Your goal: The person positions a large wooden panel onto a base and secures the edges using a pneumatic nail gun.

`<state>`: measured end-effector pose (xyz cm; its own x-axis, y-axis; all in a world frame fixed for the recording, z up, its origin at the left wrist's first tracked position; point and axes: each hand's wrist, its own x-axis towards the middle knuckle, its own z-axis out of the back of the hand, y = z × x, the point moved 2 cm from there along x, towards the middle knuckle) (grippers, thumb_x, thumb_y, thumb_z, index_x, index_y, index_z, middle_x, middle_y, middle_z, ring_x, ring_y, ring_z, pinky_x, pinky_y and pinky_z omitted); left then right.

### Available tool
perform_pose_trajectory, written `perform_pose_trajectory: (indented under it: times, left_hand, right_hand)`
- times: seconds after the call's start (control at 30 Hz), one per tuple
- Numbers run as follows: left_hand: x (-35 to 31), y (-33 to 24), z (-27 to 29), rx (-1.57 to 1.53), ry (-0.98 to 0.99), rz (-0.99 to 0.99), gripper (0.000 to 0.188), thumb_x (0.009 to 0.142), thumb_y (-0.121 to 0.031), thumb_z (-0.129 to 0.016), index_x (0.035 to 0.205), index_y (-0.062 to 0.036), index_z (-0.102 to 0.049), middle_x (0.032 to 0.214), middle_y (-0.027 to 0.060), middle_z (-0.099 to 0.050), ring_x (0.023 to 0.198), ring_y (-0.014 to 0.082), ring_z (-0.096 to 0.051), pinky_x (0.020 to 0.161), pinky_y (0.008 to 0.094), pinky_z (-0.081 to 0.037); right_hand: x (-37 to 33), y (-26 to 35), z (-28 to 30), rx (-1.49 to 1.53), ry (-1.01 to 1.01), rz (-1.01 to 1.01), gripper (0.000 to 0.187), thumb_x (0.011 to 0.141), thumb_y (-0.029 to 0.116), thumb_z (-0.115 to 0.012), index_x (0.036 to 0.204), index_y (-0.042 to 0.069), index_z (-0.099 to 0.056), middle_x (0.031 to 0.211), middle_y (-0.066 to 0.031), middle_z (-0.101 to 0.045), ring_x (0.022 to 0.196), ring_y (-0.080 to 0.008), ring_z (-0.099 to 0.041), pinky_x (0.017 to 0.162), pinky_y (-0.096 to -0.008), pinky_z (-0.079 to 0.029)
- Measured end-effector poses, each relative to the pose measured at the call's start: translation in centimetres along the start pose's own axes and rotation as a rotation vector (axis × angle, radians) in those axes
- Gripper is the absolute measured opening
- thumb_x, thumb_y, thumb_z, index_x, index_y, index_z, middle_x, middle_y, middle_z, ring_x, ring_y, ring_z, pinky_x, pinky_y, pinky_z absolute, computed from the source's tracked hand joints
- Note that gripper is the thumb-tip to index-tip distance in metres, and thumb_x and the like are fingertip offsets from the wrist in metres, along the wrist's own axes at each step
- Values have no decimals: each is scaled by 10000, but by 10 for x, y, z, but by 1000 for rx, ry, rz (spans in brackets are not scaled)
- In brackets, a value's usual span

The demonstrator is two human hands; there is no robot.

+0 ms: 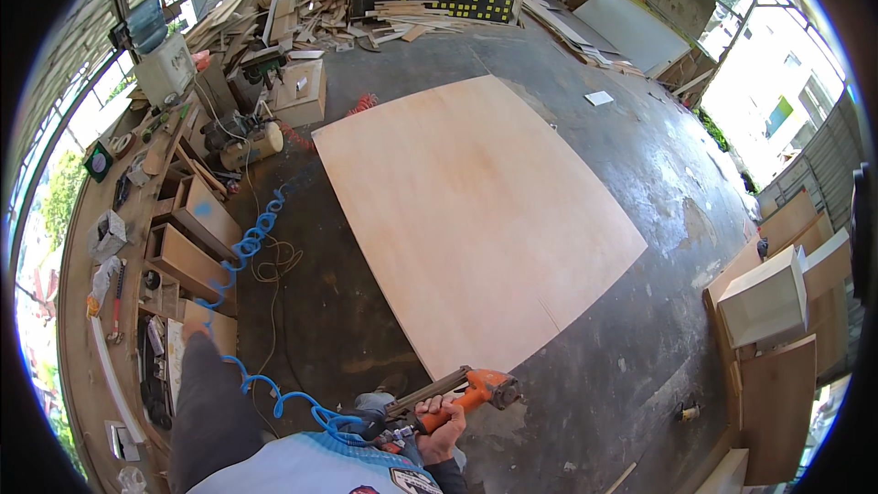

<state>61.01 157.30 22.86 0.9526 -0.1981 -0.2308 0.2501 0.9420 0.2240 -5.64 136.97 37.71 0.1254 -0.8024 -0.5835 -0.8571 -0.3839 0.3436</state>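
I see my right hand (442, 428) wrapped tight around the grip of an orange nail gun (457, 394), its nose pointing out toward the near corner of the big plywood sheet (476, 220) that lies flat on the concrete floor (640, 375). The gun hangs just short of the sheet's edge, not touching it as far as I can tell. A blue coiled air hose (251, 242) runs from the gun's butt back along the floor toward a small compressor (249, 142). My left arm stretches out toward the cluttered tabletop (101, 311) on my left; the left hand (194, 330) seems to rest at its edge, and I cannot tell whether it is spread or closed. By my reading the work is at its start: the sheet is laid out, the gun is hooked up and in hand, and the sheet's face looks bare, with no fastening I can make out. Pale boxy cabinets (768, 297) stand to the right.
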Motion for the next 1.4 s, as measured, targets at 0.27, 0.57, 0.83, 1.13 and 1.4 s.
perform_pose_trajectory:
  times: [0.27, 0.57, 0.83, 1.13, 1.4]
  left_hand:
    - [-178, 3, 529, -759, -1113, 13, 325, 925, -378, -619, 1088, -125, -742, 953, 88, -738, 834, 219, -692, 740, 384, -538]
    - [-405, -256, 541, -1027, -1008, -689, 203, 908, -252, -605, 1024, -107, -685, 725, 53, -712, 566, 135, -652, 554, 311, -494]
    - [-449, -348, 168, -817, -446, -755, 123, 789, -69, -620, 708, 7, -568, 589, 115, -623, 425, 186, -590, 378, 348, -457]
    - [-580, -528, 18, 60, 99, -820, 308, 811, -280, -669, 743, 20, -695, 795, 250, -718, 721, 400, -722, 664, 511, -591]
    - [-756, -863, -17, -425, 25, -1121, 582, 891, -310, -675, 1342, 40, -559, 1415, 283, -508, 1346, 423, -457, 1110, 502, -394]
  right_hand:
    - [21, 69, -27, 28, 253, -315, 146, 814, 176, -587, 747, 112, -475, 671, -38, -505, 650, -210, -525, 690, -390, -452]
    - [-11, 255, 50, 88, 245, -272, 61, 830, 73, -580, 839, 77, -519, 750, -72, -550, 719, -235, -559, 767, -395, -502]
    - [41, 444, 173, -100, -257, 155, 81, 844, 57, -568, 907, 72, -519, 773, -80, -545, 659, -231, -589, 636, -402, -531]
    - [116, 560, 178, -470, -435, 324, 141, 841, 142, -665, 819, 31, -580, 640, -44, -531, 512, -197, -574, 536, -365, -520]
    - [219, 627, 202, -908, -549, 174, 248, 896, 202, -697, 1000, 2, -595, 689, -45, -561, 493, -182, -599, 468, -323, -494]
